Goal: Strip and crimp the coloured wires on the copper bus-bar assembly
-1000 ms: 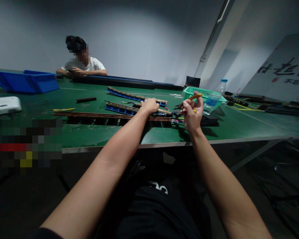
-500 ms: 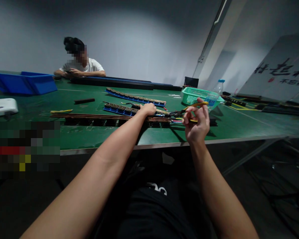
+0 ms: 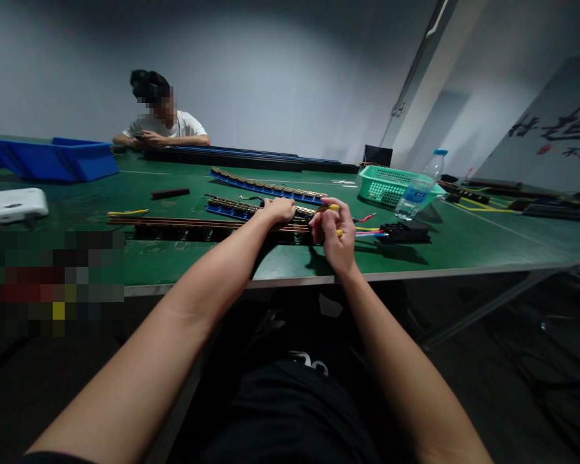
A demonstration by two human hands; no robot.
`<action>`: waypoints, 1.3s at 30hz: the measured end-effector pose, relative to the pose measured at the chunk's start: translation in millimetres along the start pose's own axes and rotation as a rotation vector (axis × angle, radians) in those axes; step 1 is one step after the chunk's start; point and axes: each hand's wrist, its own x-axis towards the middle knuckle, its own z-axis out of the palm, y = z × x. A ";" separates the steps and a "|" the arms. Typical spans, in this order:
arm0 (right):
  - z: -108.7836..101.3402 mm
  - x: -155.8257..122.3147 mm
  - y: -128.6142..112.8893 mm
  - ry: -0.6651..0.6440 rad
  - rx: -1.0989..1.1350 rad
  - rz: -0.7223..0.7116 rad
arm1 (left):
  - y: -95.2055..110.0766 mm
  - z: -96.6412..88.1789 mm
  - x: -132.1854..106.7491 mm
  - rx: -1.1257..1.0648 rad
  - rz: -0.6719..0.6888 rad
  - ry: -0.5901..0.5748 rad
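My left hand (image 3: 280, 210) is closed over the right part of a blue-based strip with metal rails (image 3: 229, 209), just behind a long copper-railed bar (image 3: 183, 223). Yellow-handled pliers (image 3: 332, 208) sit in my curled right hand (image 3: 337, 240), beside the left one over the bar's right part. The pliers' jaws are hidden behind my fingers. Coloured wires (image 3: 367, 232) run from the bar to a black block (image 3: 406, 232). A red wire end (image 3: 366, 219) sticks out to the right of my right hand. Farther back lies another blue-based strip (image 3: 270, 189).
A green basket (image 3: 381, 185) and a water bottle (image 3: 418, 193) stand at right. A blue bin (image 3: 58, 161) and a white device (image 3: 17, 204) are at left. Across the green table (image 3: 483, 241), a person (image 3: 174, 127) sits behind long dark bars (image 3: 251, 158).
My right hand has moved left with the pliers, close to my left hand, uncovering the black block and wires. My left hand stays on the strip. The view has shifted slightly.
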 end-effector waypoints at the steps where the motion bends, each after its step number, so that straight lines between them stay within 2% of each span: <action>1: -1.3 -2.3 0.4 -0.025 -0.066 -0.018 | 0.0 0.1 1.1 0.006 -0.001 -0.002; 4: -5.2 -9.2 0.2 -0.135 -0.323 -0.097 | -0.8 0.5 4.1 0.024 -0.020 -0.019; 7: -5.2 -13.4 0.1 -0.343 -0.577 -0.229 | -0.7 0.7 5.2 0.033 -0.024 -0.018; 9: -3.7 -14.3 0.5 -0.456 -0.667 -0.272 | -0.2 0.8 5.3 0.035 -0.023 -0.012; 10: -3.0 -14.3 0.5 -0.471 -0.671 -0.266 | 0.0 0.8 5.3 0.033 -0.024 -0.013; 12: -2.7 -14.0 0.1 -0.383 -0.593 -0.204 | 0.0 0.9 5.1 0.027 -0.023 -0.017; 16: -4.6 -14.8 -2.6 0.004 -0.265 -0.080 | -0.1 0.4 3.4 0.017 -0.001 -0.003; 18: -4.6 -16.1 -3.9 0.130 -0.192 -0.119 | 0.4 -0.5 2.1 0.018 -0.002 -0.005; 20: -3.8 -16.6 -3.9 0.193 -0.184 -0.187 | 0.9 -1.4 0.9 0.017 -0.017 -0.014; 23: -2.6 -13.3 -0.8 0.177 -0.139 -0.194 | 0.9 -1.7 0.1 0.007 -0.009 -0.015; 28: -3.3 -6.1 4.8 0.074 -0.075 -0.030 | -1.8 0.9 2.1 0.007 0.005 0.002; 36: -4.0 -7.2 0.1 0.210 -0.076 0.006 | -4.4 2.0 2.8 -0.005 0.024 0.005; 39: -5.4 -4.1 3.9 0.211 -0.110 0.025 | -4.5 2.3 2.5 -0.006 0.019 0.008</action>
